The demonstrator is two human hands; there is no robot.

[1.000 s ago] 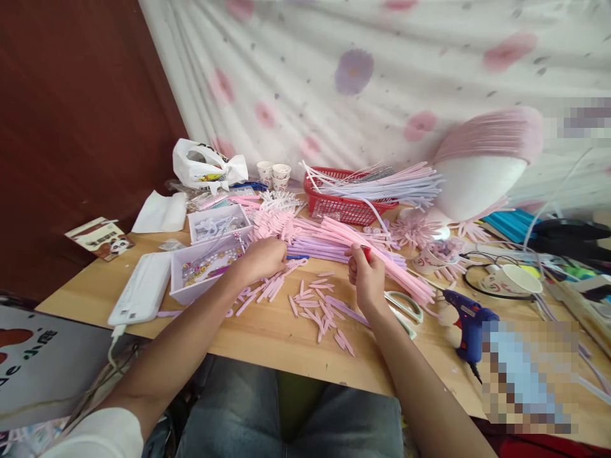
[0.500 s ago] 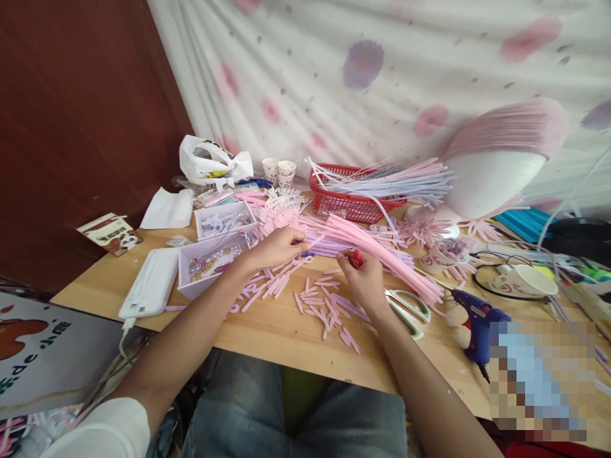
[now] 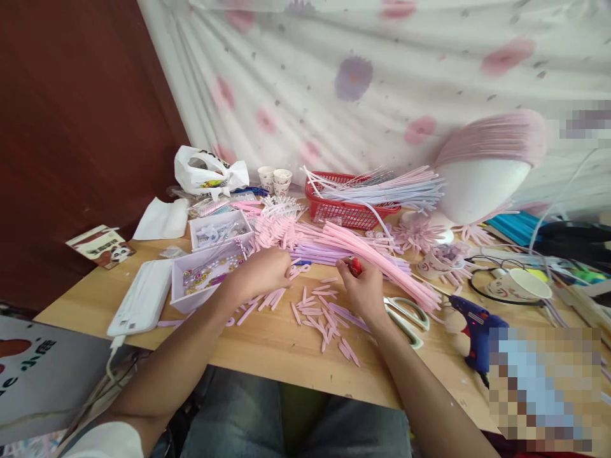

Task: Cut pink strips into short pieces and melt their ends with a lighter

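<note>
My left hand point(image 3: 265, 272) rests on the wooden table point(image 3: 267, 340), its fingers pinched on a short pink pipe-cleaner piece point(image 3: 299, 270). My right hand point(image 3: 363, 287) is closed around a small red-handled tool point(image 3: 354, 266); I cannot make out what tool it is. Both hands sit just in front of a long bundle of pink and purple pipe cleaners point(image 3: 363, 249). Several short pink cut pieces point(image 3: 319, 313) lie scattered between and below the hands.
White trays of beads point(image 3: 203, 273) and a white power bank point(image 3: 140, 298) lie to the left. Scissors point(image 3: 405, 313) and a blue glue gun point(image 3: 470, 321) lie to the right. A red basket point(image 3: 346, 207), paper cups point(image 3: 275, 178) and a foam dome point(image 3: 480, 184) stand behind.
My left hand reached up to the pipe-cleaner bundle, then came back down to the table with a short pink piece. My right hand dropped slightly lower. The camera view shifted.
</note>
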